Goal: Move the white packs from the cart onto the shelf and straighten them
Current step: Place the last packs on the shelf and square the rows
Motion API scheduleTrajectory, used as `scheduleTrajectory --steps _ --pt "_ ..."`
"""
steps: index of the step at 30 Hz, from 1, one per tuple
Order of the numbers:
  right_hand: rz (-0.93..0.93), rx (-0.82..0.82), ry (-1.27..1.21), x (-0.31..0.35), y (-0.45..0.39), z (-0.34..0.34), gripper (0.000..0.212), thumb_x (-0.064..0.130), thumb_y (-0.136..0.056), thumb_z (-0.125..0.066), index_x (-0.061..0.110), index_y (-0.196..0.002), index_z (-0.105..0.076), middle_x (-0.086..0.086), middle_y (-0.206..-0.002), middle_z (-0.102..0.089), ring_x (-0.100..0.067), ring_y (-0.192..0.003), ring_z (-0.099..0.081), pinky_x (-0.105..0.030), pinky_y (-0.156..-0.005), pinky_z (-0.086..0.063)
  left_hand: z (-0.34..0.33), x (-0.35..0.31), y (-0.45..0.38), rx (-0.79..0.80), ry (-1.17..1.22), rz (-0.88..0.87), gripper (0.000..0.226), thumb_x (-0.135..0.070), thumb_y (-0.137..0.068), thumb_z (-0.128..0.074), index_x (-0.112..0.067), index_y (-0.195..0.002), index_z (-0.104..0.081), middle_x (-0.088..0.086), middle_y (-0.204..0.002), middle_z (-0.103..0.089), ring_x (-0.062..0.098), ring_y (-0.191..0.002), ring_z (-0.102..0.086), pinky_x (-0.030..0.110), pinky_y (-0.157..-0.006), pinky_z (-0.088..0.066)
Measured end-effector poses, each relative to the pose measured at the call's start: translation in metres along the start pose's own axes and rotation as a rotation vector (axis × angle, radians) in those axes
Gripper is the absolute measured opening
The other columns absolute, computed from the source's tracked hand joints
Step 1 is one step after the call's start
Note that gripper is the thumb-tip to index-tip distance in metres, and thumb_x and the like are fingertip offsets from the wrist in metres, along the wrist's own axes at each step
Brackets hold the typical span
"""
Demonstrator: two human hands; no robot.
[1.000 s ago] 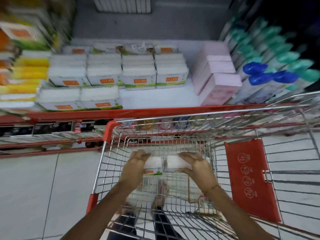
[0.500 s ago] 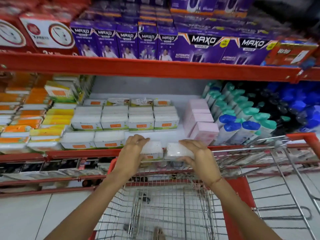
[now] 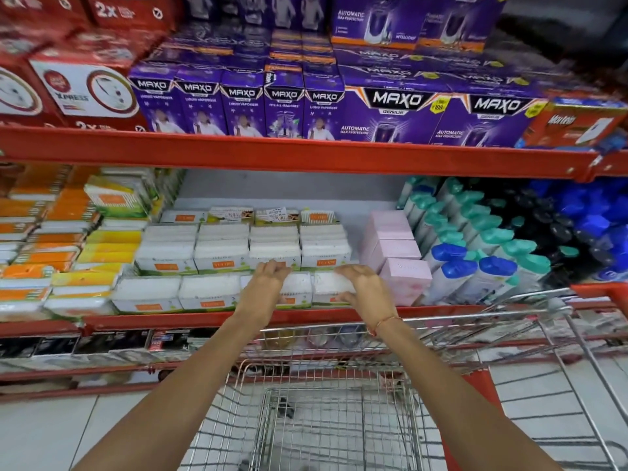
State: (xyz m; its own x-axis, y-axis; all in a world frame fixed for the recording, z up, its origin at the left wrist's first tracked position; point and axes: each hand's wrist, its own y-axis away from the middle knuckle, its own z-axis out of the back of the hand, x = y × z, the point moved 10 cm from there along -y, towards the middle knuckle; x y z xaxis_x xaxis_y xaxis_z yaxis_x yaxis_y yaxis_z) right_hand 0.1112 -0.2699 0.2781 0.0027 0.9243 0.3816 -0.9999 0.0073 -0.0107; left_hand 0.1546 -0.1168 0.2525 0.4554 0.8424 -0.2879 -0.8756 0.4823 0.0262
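shelf front row: four white packs, long axes running left-right. cart basket shows no more packs. left hand grips the third pack, right hand grips the fourth pack, one each, just left of the pink boxes.

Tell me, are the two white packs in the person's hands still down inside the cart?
No. The left hand and right hand hold the two white packs at the front of the shelf, above the cart.
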Motion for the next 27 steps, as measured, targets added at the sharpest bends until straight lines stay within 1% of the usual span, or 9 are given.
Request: scheduleTrajectory --steps 6,8,12,15,17,19,22,25,27 --pt "-0.008 0.029 0.020 -0.011 -0.003 -0.021 0.058 0.021 -0.082 -0.071 0.019 -0.135 -0.048 -0.002 -0.140 -0.052 -0.020 -0.129 -0.046 -0.033 -0.109 -0.039 -0.014 0.005 0.006 -0.011 -0.081 -0.033 0.074 0.003 -0.083 -0.064 -0.016 -0.145 -0.028 0.007 -0.145 -0.034 0.024 -0.130 -0.032 0.030 -0.098 -0.047" --pt "0.039 0.025 0.097 -0.009 -0.002 -0.027 0.057 0.021 -0.088 -0.064 0.016 -0.140 -0.041 -0.004 -0.147 -0.043 -0.024 -0.135 -0.040 -0.038 -0.112 -0.036 -0.018 0.004 0.010 -0.014 -0.183 -0.068 0.074 -0.004 -0.088 -0.060 -0.013 -0.147 -0.018 0.008 -0.152 -0.027 0.025 -0.138 -0.027 0.033 -0.108 -0.037" --pt "0.086 0.110 0.371 -0.008 0.013 -0.049 0.063 0.039 -0.100 -0.029 0.012 -0.150 -0.003 -0.004 -0.156 0.000 -0.023 -0.147 -0.007 -0.047 -0.119 -0.018 -0.029 0.003 0.024 0.057 -0.308 -0.158 0.070 -0.037 -0.101 -0.029 -0.009 -0.142 0.020 0.007 -0.152 0.023 0.021 -0.142 0.018 0.037 -0.118 0.005" --pt "0.047 0.030 0.457 -0.002 0.021 -0.047 0.069 0.050 -0.092 -0.019 0.010 -0.148 -0.010 -0.012 -0.156 -0.017 -0.026 -0.144 -0.020 -0.052 -0.112 -0.031 -0.026 0.012 0.034 0.032 -0.262 -0.175 0.068 -0.053 -0.096 -0.009 -0.012 -0.141 0.020 0.005 -0.152 0.024 0.020 -0.143 0.018 0.038 -0.121 0.002" --pt "0.042 -0.018 0.400 0.017 0.024 -0.049 0.070 0.051 -0.094 -0.017 0.008 -0.149 -0.009 -0.009 -0.157 -0.010 -0.024 -0.146 -0.011 -0.044 -0.117 -0.015 -0.013 0.024 0.047 -0.021 -0.156 -0.145 0.074 -0.059 -0.087 0.010 -0.012 -0.145 0.010 0.004 -0.155 0.014 0.018 -0.145 0.010 0.035 -0.120 0.001" --pt "0.020 -0.072 0.193 0.045 0.026 -0.049 0.063 0.045 -0.098 -0.025 0.009 -0.149 -0.015 -0.003 -0.158 -0.011 -0.020 -0.147 -0.009 -0.031 -0.118 -0.008 0.005 0.040 0.066 -0.116 -0.008 -0.092 0.074 -0.056 -0.091 0.004 -0.011 -0.148 -0.010 0.005 -0.158 -0.008 0.018 -0.146 -0.006 0.032 -0.119 -0.004" --pt "-0.080 -0.237 -0.151 0.086 0.030 -0.046 0.041 0.029 -0.099 -0.043 0.011 -0.136 -0.046 -0.007 -0.138 -0.051 -0.022 -0.126 -0.048 -0.027 -0.108 -0.034 0.045 0.088 0.102 -0.372 0.287 0.095 0.045 -0.031 -0.099 -0.039 -0.008 -0.137 -0.043 0.010 -0.143 -0.046 0.024 -0.133 -0.040 0.033 -0.111 -0.032" --pt "-0.517 -0.347 -0.655 0.082 0.034 -0.078 0.020 0.023 -0.095 -0.052 0.014 -0.094 -0.070 -0.015 -0.100 -0.073 -0.029 -0.090 -0.069 -0.033 -0.085 -0.054 0.065 0.145 0.133 -0.569 0.488 0.354 0.036 -0.027 -0.097 -0.045 -0.004 -0.124 -0.052 0.015 -0.122 -0.058 0.031 -0.109 -0.055 0.039 -0.094 -0.045" --pt "-0.835 -0.316 -1.220 0.093 0.036 -0.124 0.019 0.011 -0.095 -0.052 0.001 -0.092 -0.068 -0.031 -0.106 -0.068 -0.040 -0.096 -0.066 -0.048 -0.091 -0.053 0.060 0.189 0.149 -0.597 0.711 0.588 0.047 -0.036 -0.096 -0.043 0.000 -0.124 -0.049 0.020 -0.119 -0.058 0.037 -0.104 -0.059 0.045 -0.091 -0.047"
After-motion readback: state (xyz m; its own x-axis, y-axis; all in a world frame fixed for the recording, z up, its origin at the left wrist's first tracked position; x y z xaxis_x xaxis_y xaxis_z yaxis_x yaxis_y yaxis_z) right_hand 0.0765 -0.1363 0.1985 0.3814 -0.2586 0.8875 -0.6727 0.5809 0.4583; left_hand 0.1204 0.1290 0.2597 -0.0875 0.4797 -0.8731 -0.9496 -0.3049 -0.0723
